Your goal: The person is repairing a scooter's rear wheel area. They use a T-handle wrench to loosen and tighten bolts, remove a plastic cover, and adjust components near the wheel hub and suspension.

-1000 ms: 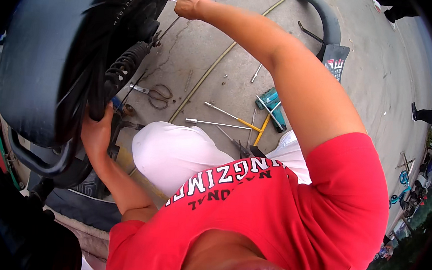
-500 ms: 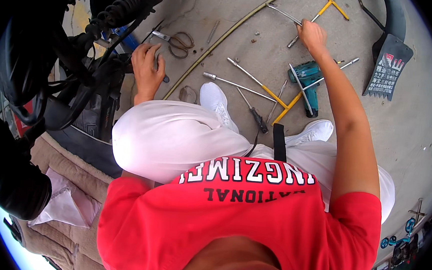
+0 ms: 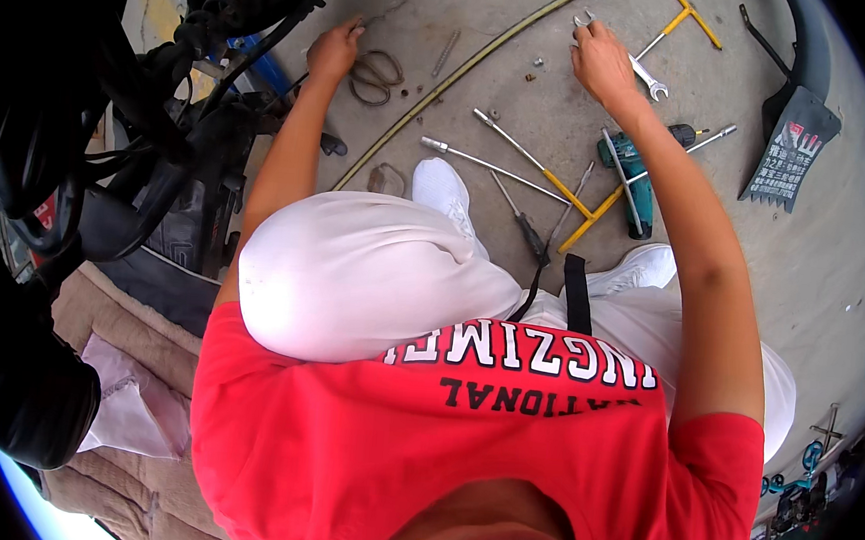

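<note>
My right hand point(image 3: 604, 69) is closed around a silver open-end wrench point(image 3: 652, 82), whose jaws show on both sides of the fist, above the concrete. Beside it lies a yellow T-handle socket wrench point(image 3: 679, 21). My left hand point(image 3: 333, 52) reaches forward past the motor vehicle, its fingertips pinched together at a small dark thing I cannot make out. Right next to that hand are the looped handles of a pair of scissors point(image 3: 399, 70); the blades are hidden behind the hand.
A yellow-green hose point(image 3: 411, 108) curves across the floor. Near my white shoes lie a teal power drill point(image 3: 641, 189), another yellow T-handle wrench point(image 3: 579, 208) and a screwdriver point(image 3: 529, 235). A black mudguard point(image 3: 794, 145) lies at right. Black vehicle parts point(image 3: 185, 152) crowd the left.
My left hand has moved forward and right, from beside the vehicle to the scissors, its fingers now pinched. My right hand has shifted slightly left and turned the wrench.
</note>
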Action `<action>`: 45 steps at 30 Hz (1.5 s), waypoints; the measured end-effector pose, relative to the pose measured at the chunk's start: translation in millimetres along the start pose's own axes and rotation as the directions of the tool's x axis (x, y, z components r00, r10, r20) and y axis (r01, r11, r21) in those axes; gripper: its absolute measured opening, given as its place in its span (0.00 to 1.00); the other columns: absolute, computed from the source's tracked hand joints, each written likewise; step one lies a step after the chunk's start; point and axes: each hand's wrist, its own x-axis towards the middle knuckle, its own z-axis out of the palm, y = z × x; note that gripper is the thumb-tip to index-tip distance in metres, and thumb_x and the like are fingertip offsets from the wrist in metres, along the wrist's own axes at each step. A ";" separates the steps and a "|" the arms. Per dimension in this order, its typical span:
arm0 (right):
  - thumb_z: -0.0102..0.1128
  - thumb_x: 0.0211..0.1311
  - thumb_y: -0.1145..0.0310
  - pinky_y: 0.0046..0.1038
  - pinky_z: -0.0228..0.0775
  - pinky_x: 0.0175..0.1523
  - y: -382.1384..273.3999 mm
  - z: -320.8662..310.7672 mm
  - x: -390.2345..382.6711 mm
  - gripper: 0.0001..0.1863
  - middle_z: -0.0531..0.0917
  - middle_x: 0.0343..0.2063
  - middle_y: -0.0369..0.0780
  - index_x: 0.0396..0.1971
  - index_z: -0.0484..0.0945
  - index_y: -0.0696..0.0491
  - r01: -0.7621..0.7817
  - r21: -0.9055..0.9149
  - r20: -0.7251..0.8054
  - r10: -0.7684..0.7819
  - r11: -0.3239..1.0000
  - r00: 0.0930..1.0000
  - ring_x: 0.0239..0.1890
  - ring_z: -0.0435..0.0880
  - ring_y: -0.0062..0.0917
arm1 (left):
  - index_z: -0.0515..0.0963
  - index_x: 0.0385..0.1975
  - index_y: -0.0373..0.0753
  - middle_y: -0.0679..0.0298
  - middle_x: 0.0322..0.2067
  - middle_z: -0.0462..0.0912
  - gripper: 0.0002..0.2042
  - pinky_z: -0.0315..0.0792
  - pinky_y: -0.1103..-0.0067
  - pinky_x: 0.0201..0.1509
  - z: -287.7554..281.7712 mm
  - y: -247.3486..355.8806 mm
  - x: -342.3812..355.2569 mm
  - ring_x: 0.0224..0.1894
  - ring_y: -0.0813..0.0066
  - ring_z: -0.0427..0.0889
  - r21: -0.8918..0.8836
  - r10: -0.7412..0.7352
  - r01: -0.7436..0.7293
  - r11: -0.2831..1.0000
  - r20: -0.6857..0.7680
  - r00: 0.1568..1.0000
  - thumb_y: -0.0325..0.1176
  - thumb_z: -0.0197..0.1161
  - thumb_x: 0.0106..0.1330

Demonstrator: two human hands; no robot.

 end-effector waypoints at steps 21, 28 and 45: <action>0.44 0.55 0.80 0.29 0.76 0.23 -318.2 46.0 122.4 0.07 0.79 0.20 0.46 0.26 0.74 0.66 -0.589 0.729 0.584 -0.132 -0.348 0.801 0.19 0.79 0.30 | 0.74 0.46 0.32 0.75 0.17 0.62 0.13 0.49 0.86 0.19 -51.9 9.1 -110.0 0.18 0.88 0.55 -0.820 -0.488 0.354 0.450 0.107 0.866 0.32 0.51 0.66; 0.47 0.59 0.78 0.26 0.74 0.27 -314.8 41.2 137.3 0.07 0.80 0.25 0.46 0.33 0.72 0.65 -0.598 0.733 0.605 -0.089 -0.325 0.791 0.22 0.79 0.27 | 0.74 0.45 0.34 0.76 0.15 0.60 0.13 0.46 0.86 0.15 -61.2 13.7 -96.3 0.14 0.90 0.53 -0.847 -0.451 0.354 0.398 0.156 0.879 0.33 0.50 0.66; 0.52 0.57 0.68 0.24 0.70 0.23 -230.6 65.5 45.5 0.11 0.80 0.24 0.39 0.34 0.75 0.61 -0.644 0.764 0.645 0.014 -0.041 0.764 0.20 0.76 0.21 | 0.77 0.33 0.27 0.48 0.29 0.80 0.14 0.70 0.73 0.37 -34.7 -18.5 -61.0 0.32 0.58 0.79 -0.485 -0.324 0.074 0.872 -0.456 0.829 0.34 0.55 0.61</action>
